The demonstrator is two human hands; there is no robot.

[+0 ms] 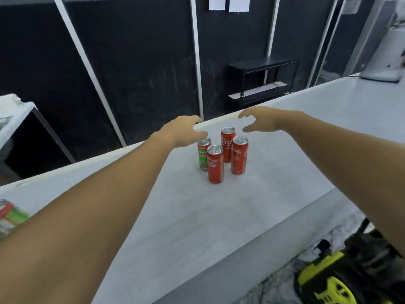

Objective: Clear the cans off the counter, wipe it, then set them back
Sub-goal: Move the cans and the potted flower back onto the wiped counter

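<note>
1. Standing upright in a tight cluster on the grey counter (179, 216), four slim cans sit just below and between both hands.
2. Three are red cola cans (215, 164) (228, 144) (239, 155); the fourth, the green can (203, 154), is left-rear, half hidden behind the front red one.
3. Left hand (179, 131) hovers above the green can, fingers spread, holding nothing.
4. Right hand (266, 119) hovers above the rear red can, fingers likewise apart, empty.
5. Far left of the hands, another can (9, 215) is blurred and cut off by the frame edge.
</note>
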